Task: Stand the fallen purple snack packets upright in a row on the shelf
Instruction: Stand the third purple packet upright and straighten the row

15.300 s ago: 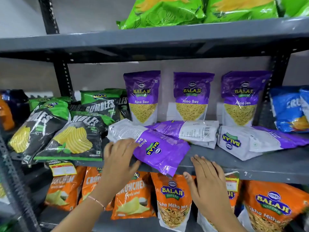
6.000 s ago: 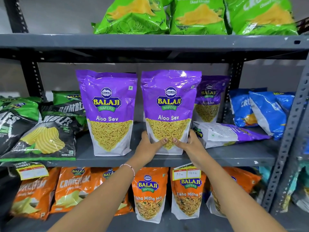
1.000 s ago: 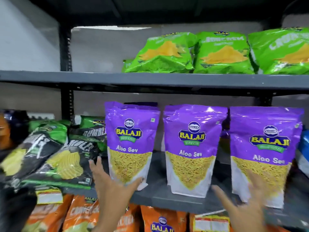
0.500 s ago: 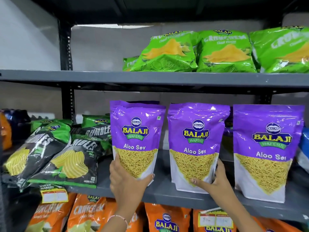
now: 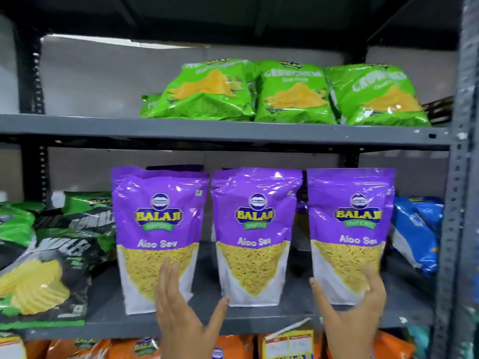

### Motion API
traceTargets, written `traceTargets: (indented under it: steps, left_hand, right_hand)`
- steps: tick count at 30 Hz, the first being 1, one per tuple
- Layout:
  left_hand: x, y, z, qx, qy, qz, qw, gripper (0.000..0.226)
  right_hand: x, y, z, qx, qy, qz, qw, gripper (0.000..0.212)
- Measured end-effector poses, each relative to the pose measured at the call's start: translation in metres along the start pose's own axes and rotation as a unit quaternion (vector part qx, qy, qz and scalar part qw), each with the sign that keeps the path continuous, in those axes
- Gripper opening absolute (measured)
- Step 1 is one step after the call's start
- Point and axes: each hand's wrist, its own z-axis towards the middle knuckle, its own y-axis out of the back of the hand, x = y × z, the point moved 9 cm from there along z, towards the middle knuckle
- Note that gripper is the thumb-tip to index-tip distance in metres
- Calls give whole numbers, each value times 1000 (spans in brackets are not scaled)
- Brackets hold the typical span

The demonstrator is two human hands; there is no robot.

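Three purple Aloo Sev packets stand upright in a row on the grey middle shelf (image 5: 106, 317): the left packet (image 5: 158, 224), the middle packet (image 5: 255, 229) and the right packet (image 5: 350, 221). My left hand (image 5: 181, 314) is open, its fingers lying on the lower front of the left packet and its thumb reaching toward the middle packet's bottom corner. My right hand (image 5: 355, 309) is spread across the base of the right packet, thumb at its left edge, fingers on its front right. More purple packets show dimly behind the row.
Black-and-green chip bags (image 5: 51, 268) lean at the shelf's left, blue bags (image 5: 414, 229) at its right beside the perforated steel post (image 5: 456, 229). Green bags (image 5: 293, 94) fill the upper shelf. Orange packets (image 5: 233, 345) sit on the shelf below.
My right hand has shifted from the middle packet to the right one. My left hand has slid from the left packet's base toward the gap beside the middle packet. The view has swung right.
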Motion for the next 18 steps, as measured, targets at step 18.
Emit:
traceTargets:
  steps: [18]
  left_hand:
    - [16, -73, -21, 122, 163, -93, 975, 120]
  right_hand:
    - [-60, -24, 22, 117, -62, -257, 957, 138]
